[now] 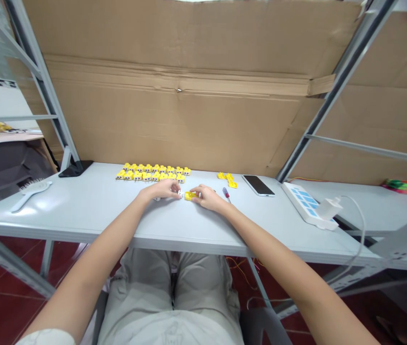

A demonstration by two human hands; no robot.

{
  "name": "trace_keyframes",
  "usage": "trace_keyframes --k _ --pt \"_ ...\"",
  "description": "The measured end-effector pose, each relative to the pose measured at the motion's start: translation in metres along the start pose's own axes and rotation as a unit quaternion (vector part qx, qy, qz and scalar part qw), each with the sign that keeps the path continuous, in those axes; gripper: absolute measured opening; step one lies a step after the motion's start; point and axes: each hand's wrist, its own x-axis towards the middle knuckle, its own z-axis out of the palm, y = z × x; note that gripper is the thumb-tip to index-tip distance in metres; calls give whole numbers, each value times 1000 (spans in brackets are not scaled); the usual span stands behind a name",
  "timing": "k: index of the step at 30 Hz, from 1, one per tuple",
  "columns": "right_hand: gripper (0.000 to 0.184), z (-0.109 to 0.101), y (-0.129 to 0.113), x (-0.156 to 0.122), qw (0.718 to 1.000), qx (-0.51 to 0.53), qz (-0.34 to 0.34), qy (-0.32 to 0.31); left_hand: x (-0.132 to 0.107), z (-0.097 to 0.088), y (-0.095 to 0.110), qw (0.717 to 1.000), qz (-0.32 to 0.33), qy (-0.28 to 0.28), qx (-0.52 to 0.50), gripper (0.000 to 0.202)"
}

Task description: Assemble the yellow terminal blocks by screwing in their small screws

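Observation:
My left hand (163, 190) and my right hand (207, 198) meet near the middle of the white table (81, 211), just in front of the rows of small yellow plastic parts (149, 172). Between the right fingers sits one yellow part (189, 195). The left fingertips pinch a small white piece (180, 193) against or very close to it; the fingers hide most of both. Beyond my right hand lies a screwdriver with a red handle (226, 193). A small loose cluster of yellow parts (227, 179) stands farther right.
A black smartphone (258, 185) lies on the table to the right, beside a white power strip (307, 205) with a plugged-in charger (329, 208). A white hairbrush (32, 194) lies at the left. Cardboard sheeting (174, 115) and grey metal shelf uprights (336, 91) stand behind.

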Motion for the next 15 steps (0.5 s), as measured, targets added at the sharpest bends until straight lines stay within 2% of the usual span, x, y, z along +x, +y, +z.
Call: trace_keyframes --k 5,9,15 --pt "24 5 5 1 1000 -3 2 9 2 0 2 997 8 27 -65 42" --pt "24 6 6 1 1000 3 -4 7 5 10 8 993 34 22 -109 40" --pt "19 5 4 1 1000 2 -10 6 6 18 14 994 41 16 -99 34"
